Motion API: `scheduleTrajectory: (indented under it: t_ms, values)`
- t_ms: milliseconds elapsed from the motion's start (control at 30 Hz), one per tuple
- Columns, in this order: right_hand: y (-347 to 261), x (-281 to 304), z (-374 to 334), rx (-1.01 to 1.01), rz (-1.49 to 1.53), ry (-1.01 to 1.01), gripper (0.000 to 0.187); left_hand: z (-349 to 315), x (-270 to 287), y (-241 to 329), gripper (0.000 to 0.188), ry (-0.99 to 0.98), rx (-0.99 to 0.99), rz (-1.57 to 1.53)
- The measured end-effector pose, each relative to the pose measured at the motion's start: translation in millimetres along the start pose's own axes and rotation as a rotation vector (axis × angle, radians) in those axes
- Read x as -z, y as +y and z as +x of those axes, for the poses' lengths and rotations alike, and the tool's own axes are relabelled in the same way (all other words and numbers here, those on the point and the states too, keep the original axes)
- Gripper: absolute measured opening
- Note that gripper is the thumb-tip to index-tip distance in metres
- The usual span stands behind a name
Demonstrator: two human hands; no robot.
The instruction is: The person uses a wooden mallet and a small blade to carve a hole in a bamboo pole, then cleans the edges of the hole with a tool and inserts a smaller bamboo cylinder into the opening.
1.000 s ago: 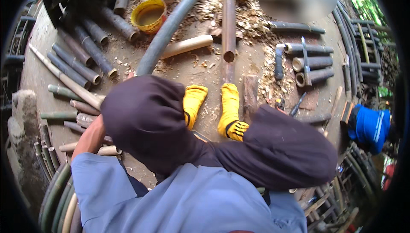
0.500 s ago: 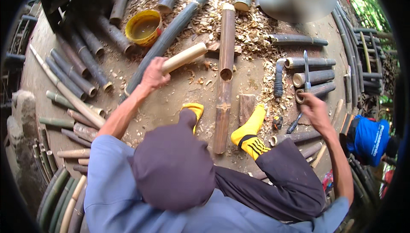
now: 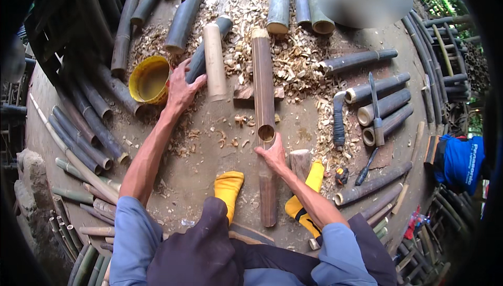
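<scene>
A brown bamboo tube (image 3: 263,81) with a round hole cut in its wall lies lengthwise in front of me. Just below that hole, my right hand (image 3: 273,155) is wrapped round the tube. My left hand (image 3: 184,87) is open, fingers spread, over a dark bamboo pole (image 3: 197,62) at the left. Beside its thumb is a pale, smooth wooden club (image 3: 215,63), apart from the fingers. Under the tube's far half sits a wooden block (image 3: 243,93). To the right, a chisel (image 3: 376,108) rests across short bamboo pieces.
A yellow bucket (image 3: 150,80) stands left of my left hand. Wood chips (image 3: 293,71) cover the ground ahead. A knife with a black-wrapped handle (image 3: 339,121), a screwdriver (image 3: 366,168) and a tape measure (image 3: 341,175) lie at right. My yellow-socked feet (image 3: 229,189) flank the tube.
My left hand has let go of the pale club, which now lies beside the dark pole. My right hand has moved left from the chisel onto the bamboo tube.
</scene>
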State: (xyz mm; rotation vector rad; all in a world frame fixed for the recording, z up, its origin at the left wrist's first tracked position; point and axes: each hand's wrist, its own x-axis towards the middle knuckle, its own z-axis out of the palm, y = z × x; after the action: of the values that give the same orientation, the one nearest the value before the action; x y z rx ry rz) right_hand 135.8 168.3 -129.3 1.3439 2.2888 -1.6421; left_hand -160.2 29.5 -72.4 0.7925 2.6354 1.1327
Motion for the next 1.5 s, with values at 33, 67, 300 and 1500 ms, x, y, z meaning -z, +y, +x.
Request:
scheduleTrajectory:
  t_ms: [33, 67, 300, 1500]
  values:
    - [-1, 0, 1, 0.015, -0.001, 0.025, 0.066, -4, 0, -11, 0.070, 0.040, 0.021, 0.200]
    - [3, 1, 3, 0.024, -0.002, 0.033, 0.066, -16, -1, -21, 0.069, 0.081, 0.043, 0.398]
    - [-51, 28, 15, 0.131, 0.307, -0.041, 0.066, -69, 12, -72, 0.073, -0.214, 0.424, 0.464]
    - [53, 105, 56, 0.121, 0.215, 0.755, 0.040, -86, 21, -66, 0.078, -0.924, -0.132, 0.089]
